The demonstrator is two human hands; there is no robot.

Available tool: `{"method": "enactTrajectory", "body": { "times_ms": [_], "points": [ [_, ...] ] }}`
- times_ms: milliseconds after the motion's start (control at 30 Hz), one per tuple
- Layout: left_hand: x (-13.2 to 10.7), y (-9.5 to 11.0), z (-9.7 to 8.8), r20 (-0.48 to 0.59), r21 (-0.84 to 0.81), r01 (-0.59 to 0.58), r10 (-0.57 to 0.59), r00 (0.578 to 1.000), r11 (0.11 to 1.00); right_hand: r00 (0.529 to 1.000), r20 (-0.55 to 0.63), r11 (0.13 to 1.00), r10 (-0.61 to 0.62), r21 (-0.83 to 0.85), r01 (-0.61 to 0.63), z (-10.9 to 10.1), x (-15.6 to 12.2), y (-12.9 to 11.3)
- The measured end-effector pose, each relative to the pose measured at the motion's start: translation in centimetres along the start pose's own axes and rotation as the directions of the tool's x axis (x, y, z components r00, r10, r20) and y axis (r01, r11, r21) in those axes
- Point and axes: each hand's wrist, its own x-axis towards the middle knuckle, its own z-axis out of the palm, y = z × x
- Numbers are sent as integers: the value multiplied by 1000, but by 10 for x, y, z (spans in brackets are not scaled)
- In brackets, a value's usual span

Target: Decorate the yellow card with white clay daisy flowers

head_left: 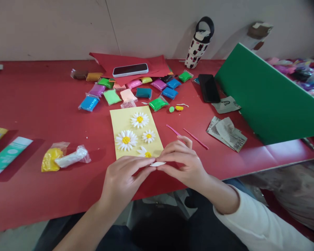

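Between my two hands is a small white clay petal (157, 164), narrow and pointed. My left hand (125, 174) pinches its left end between thumb and forefinger. From the other side, my right hand (184, 162) pinches its right end, thumb below and fingers above. Just beyond my hands lies a pale yellow card (133, 158) bearing daisies with white petals and yellow centres. Three of them look full, among them a large daisy (126, 140). The nearest daisy (147, 154) shows a few petals, and my hands partly cover that end of the card.
Several coloured clay packets (143, 92) lie behind the card, with a white-edged phone (131, 70) on red paper. Pink tools (196, 138), a black phone (209, 88) and a leaning green board (267, 101) are rightward. Yellow clay (51, 159) and a tube (10, 157) lie left; a patterned tumbler (197, 48) stands behind.
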Motion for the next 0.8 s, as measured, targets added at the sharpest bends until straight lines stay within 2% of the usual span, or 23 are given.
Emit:
{"method": "enactTrajectory", "body": {
  "times_ms": [133, 367, 800],
  "points": [
    [0, 0, 0, -34, -17, 18, -18, 999, 1000, 1000, -28, 1000, 13, 11, -12, -3, 0, 0],
    [1, 1, -2, -33, -21, 19, -20, 999, 1000, 998, -59, 999, -39, -19, 38, -6, 2, 0],
    [0, -2, -4, -14, -8, 8, -8, 1000, 1000, 997, -16, 997, -71, -6, 71, -7, 2, 1]
  ]
}}
